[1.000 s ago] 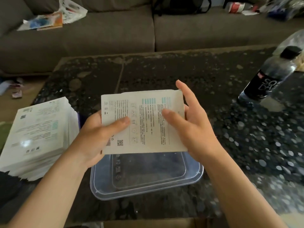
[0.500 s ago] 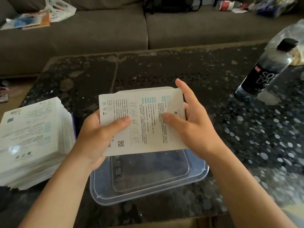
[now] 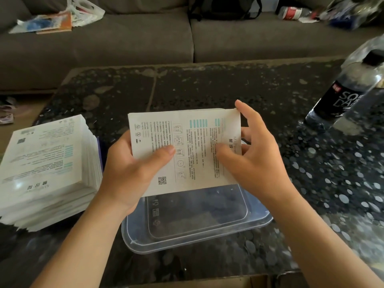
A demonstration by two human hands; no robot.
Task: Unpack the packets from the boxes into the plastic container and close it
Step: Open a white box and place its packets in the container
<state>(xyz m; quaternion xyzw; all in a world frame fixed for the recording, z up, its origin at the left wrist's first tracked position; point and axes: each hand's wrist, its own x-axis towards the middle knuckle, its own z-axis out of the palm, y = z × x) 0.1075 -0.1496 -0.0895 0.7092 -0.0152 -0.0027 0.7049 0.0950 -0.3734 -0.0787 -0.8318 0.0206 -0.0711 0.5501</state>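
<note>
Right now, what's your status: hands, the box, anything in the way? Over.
Left hand and right hand both grip white box, above clear container. Container: nothing seen inside. White stack left, bottle right, neither in the way.

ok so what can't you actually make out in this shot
Head view:
Far part of the plastic container: hidden behind the white pack that the left hand and right hand hold.
Print on the pack: too small to read.
Count of the packet stack: cut by the left edge.
The bottle: blurred, cut by the right edge.
</note>
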